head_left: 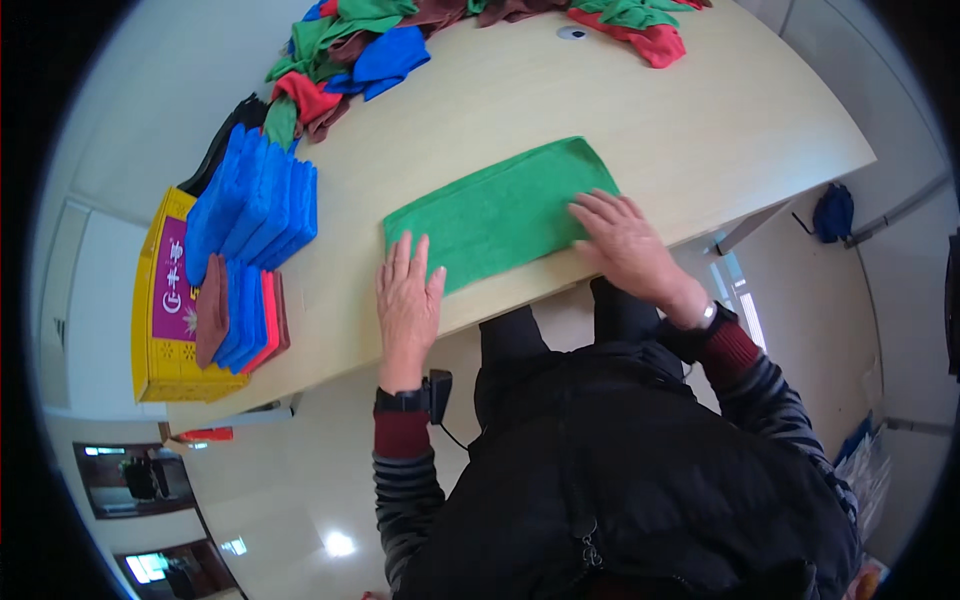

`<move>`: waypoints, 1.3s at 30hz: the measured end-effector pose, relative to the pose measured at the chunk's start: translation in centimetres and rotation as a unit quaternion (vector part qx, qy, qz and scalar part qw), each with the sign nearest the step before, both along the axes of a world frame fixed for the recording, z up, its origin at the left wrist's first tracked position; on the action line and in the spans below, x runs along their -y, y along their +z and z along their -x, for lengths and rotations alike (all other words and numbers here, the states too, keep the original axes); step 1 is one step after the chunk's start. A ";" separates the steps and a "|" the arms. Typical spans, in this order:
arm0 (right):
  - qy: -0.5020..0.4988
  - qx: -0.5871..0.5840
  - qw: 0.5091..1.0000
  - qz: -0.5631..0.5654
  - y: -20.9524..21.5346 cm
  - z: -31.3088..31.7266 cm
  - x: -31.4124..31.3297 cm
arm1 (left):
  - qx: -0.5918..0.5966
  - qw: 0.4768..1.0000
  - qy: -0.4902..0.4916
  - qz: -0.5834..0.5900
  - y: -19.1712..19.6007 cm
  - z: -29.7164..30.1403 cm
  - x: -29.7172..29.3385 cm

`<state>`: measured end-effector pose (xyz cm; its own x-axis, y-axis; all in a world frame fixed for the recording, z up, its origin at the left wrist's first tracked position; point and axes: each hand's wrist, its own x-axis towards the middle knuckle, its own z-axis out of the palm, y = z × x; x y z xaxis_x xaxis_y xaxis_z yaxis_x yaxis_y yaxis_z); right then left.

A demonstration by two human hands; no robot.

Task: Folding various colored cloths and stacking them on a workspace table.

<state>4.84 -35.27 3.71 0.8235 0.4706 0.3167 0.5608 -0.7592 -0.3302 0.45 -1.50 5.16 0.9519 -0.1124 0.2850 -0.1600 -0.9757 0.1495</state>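
A green cloth (500, 215), folded into a long rectangle, lies flat on the pale wooden table (740, 110) in front of me. My left hand (408, 300) rests at its near left corner, fingers stretched out over the edge. Over the right end of the cloth lies my right hand (628, 245), its fingers spread and holding nothing. The cloth's far edge shows a fold line, and its far right corner is slightly rounded.
Left on the table, folded blue cloths (255, 200) stand stacked beside a smaller stack of brown, blue and red cloths (240, 315), against a yellow box (155, 340). Crumpled cloths (385, 65) heap along the far edge. A round cable grommet (572, 33) sits near them.
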 end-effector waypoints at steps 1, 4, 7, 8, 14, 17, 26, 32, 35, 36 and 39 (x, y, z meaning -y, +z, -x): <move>0.019 0.020 1.000 -0.016 -0.2 -0.6 -1.0 | -0.002 1.000 -0.018 0.008 0.3 -1.1 0.3; 0.004 -0.004 1.000 0.025 -0.9 -2.8 -3.3 | -0.046 0.999 -0.021 0.011 -1.1 -3.4 -0.3; -0.045 0.028 0.997 0.050 -2.2 -4.8 -2.7 | -0.076 0.997 -0.016 0.009 -2.8 -4.5 -1.0; -0.063 0.044 0.995 0.064 -2.6 -5.5 -2.3 | -0.081 0.997 -0.005 0.008 -3.3 -4.5 -1.4; -0.075 -0.025 0.991 0.112 -1.7 -7.8 -1.5 | -0.104 0.994 0.006 -0.012 -3.5 -4.5 -2.0; -0.086 -0.025 0.987 0.136 -1.5 -8.8 -1.5 | -0.103 0.994 0.032 -0.022 -3.2 -4.9 -1.6; -0.025 0.049 0.982 0.178 -0.9 -8.9 -1.1 | -0.070 0.994 0.081 -0.023 -3.1 -3.3 -0.5; -0.002 0.029 0.991 0.132 -2.2 -8.9 -0.8 | -0.061 0.996 0.064 -0.003 -3.8 -2.1 -2.3; 0.001 0.024 0.991 0.132 -1.7 -8.5 -0.6 | -0.030 0.995 0.096 0.022 -4.0 -2.2 -4.2; -0.003 0.020 0.991 0.134 -1.5 -8.4 -0.7 | -0.015 0.992 0.124 0.035 -3.9 -2.4 -4.6; -0.031 0.033 0.985 0.169 -1.0 -7.7 -2.1 | -0.024 0.982 0.182 0.048 -3.4 -4.2 -4.6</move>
<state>12.56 -33.18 2.71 0.8369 0.5077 0.2045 0.5218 -0.8529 -0.0182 4.63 3.12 1.76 0.9370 0.2620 0.2310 0.2056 -0.9483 0.2419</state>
